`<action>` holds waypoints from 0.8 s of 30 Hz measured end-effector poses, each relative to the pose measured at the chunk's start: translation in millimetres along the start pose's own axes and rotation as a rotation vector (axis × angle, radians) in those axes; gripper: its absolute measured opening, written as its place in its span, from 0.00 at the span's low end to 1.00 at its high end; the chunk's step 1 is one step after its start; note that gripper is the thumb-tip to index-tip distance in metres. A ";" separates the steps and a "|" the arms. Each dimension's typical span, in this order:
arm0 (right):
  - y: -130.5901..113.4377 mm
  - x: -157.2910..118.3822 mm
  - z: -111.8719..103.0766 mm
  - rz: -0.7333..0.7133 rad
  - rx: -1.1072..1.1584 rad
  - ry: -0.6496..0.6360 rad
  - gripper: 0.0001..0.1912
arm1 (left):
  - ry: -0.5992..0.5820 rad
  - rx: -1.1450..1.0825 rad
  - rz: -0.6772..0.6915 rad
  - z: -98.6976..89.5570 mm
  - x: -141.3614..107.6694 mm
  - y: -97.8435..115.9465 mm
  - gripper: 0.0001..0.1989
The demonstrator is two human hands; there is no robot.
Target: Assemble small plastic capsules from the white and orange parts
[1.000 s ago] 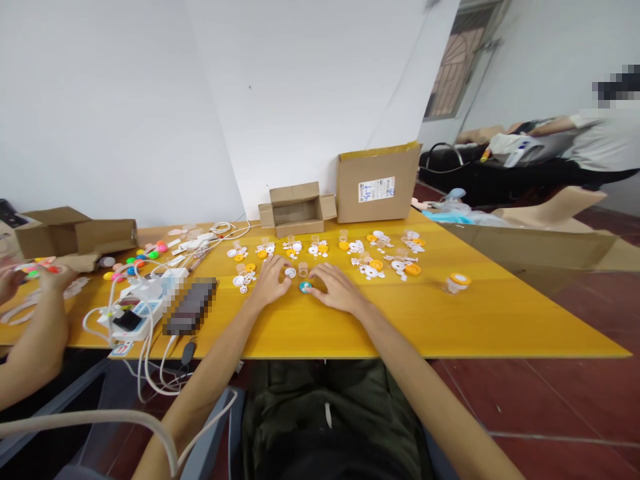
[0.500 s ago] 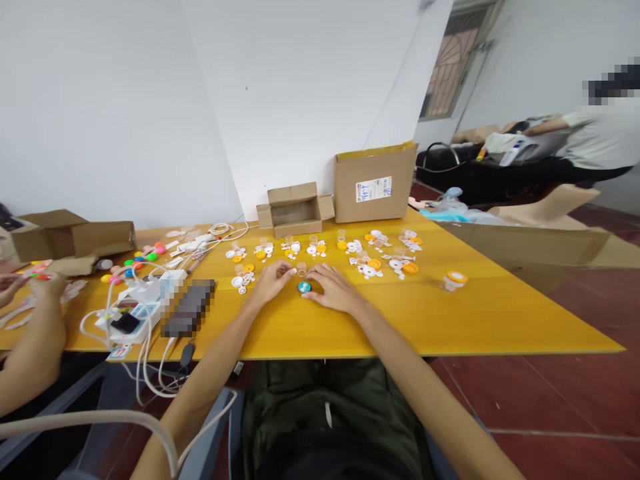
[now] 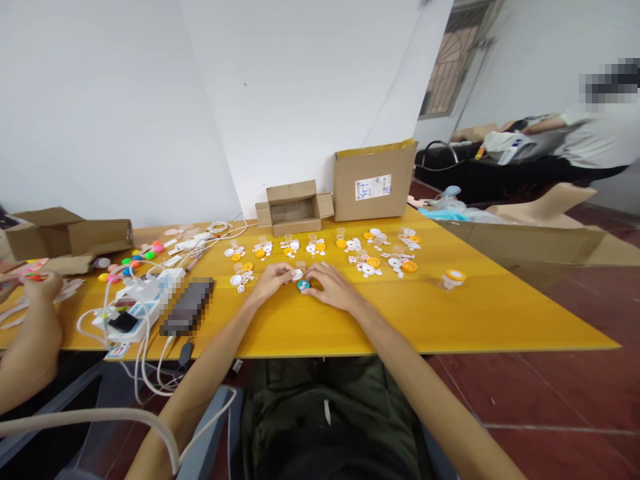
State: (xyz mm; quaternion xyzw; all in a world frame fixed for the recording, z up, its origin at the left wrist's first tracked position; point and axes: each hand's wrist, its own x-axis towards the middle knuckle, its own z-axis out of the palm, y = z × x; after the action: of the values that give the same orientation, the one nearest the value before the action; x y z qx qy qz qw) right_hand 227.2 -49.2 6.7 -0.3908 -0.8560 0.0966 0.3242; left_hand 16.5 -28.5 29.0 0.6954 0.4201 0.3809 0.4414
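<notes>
My left hand pinches a small white disc between thumb and fingertips. Just below it lies a small teal round piece with white bits on its face. The thumb and curled fingers of my right hand close on the teal piece from the right. A small clear cup stands right behind the fingertips, partly hidden. Beyond my hands, several sets of clear cups, white gears and yellow rings are laid out in clusters.
A closed carton and an open box stand at the back. On the right is a yellow-lidded clear jar. Left are a power strip, a phone, cables and coloured balls. Another person's hand works at far left.
A white disc now shows at my left fingertips, above the teal piece. My right hand has hardly moved. The view has shifted slightly.
</notes>
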 end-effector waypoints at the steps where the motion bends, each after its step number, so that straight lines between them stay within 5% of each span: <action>1: 0.2 0.2 0.2 0.000 0.002 0.003 0.07 | 0.001 0.006 0.009 0.5 -0.2 0.6 0.20; 24: -2.9 2.8 2.0 0.024 -0.047 0.044 0.17 | -0.010 0.099 0.076 7.6 1.8 -0.9 0.21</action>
State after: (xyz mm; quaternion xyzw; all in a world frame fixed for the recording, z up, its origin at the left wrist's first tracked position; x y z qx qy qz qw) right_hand 222.8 -49.0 7.7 -0.4108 -0.8460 0.0716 0.3323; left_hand 23.8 -28.8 25.9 0.7339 0.4095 0.3724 0.3937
